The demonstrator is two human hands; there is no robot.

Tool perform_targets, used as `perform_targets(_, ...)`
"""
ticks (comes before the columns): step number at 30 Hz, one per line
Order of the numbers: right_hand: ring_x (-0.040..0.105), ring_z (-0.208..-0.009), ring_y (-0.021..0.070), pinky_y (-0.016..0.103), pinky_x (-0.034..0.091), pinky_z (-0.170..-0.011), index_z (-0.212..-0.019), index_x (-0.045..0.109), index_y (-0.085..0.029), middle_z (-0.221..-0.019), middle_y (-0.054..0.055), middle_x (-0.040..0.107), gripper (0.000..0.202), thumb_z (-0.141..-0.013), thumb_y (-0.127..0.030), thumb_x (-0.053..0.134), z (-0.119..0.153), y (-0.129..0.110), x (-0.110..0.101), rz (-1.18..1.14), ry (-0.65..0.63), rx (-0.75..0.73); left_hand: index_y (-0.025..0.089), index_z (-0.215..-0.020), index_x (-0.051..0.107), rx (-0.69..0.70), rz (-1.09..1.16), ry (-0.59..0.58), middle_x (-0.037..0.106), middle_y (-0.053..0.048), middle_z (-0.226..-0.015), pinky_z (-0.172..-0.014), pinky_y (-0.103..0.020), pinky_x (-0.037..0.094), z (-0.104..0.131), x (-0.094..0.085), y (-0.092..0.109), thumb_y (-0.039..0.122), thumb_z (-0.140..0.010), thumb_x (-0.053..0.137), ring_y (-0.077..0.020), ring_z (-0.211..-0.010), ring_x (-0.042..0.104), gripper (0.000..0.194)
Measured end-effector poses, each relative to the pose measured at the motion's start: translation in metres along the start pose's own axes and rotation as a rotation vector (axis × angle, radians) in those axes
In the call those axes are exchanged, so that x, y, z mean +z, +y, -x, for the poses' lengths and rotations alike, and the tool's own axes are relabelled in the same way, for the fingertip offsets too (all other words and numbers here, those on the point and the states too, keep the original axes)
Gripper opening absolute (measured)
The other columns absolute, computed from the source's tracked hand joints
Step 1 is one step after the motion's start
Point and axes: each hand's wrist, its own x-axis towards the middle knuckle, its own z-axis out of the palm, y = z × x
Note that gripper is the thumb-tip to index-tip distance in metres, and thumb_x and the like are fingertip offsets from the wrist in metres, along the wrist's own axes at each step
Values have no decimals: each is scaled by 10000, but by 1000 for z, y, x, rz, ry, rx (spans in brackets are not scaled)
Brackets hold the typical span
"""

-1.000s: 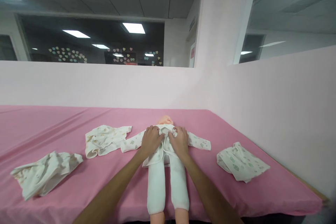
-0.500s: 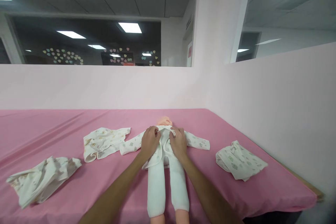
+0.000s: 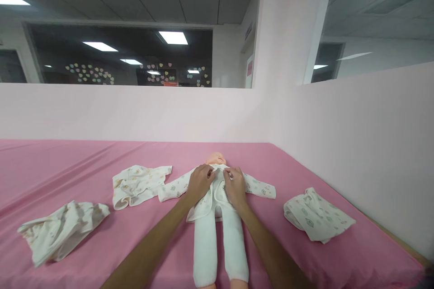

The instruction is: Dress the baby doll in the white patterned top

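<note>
A baby doll (image 3: pixel 217 158) lies on its back, head toward the wall and legs toward me. It wears white trousers (image 3: pixel 205 250) and a white, printed baby shirt (image 3: pixel 176 187) whose sleeves stretch out to both sides. At the chest, my left hand (image 3: pixel 200 182) is closed, its fingertips pinching the shirt's front edge near the neck. Opposite it, my right hand (image 3: pixel 235 186) pinches the other front edge the same way. The lower front of the shirt hangs apart over the trousers. My fingers partly hide the cloth they grip.
A pink sheet (image 3: pixel 257 162) covers the bed. Two crumpled printed garments lie at left, a farther one (image 3: pixel 139 185) and a nearer one (image 3: pixel 64 230). A folded printed garment (image 3: pixel 317 214) lies at right. White walls (image 3: pixel 135 113) with windows border the back and right.
The view has shifted slightly, so everything sits a little farther right. My hands stay at the shirt's front, with the right fingers drawn slightly closer to the middle.
</note>
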Motion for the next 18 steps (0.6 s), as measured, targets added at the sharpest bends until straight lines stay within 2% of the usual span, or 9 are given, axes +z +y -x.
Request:
perform_targets(4,603,-920,216,339,454,-841,-872,712,-195,-959,72,674,245,-871,-340,514,-4,-6,-3,-161,55,12,213,-756,547,103,-132,20,620,-19,-772,-716,-315,403,-9,8,2,205,-942,526,-202,-763,564,187)
perform_targets(9,591,-779,187,302,444,-750,-845,709,-196,-824,26,689,245,-835,-364,531,-4,-12,-2,-300,42,89,210,-838,588,158,-164,104,641,-28,-820,-755,-323,424,-6,10,-2,152,-905,568,-211,-815,581,91)
perform_targets(13,567,-735,169,285,431,-711,-778,660,-191,-760,7,662,240,-829,-382,524,-4,-10,1,-328,35,148,209,-838,592,133,-124,122,642,-23,-810,-764,-321,432,2,5,-2,173,-909,576,-206,-808,584,81)
perform_targets(18,570,-748,175,283,439,-697,-793,638,-194,-755,7,654,242,-840,-394,510,-2,-4,4,-321,-31,136,205,-828,600,36,-17,47,657,-18,-806,-743,-316,433,7,0,4,194,-912,567,-199,-782,589,91)
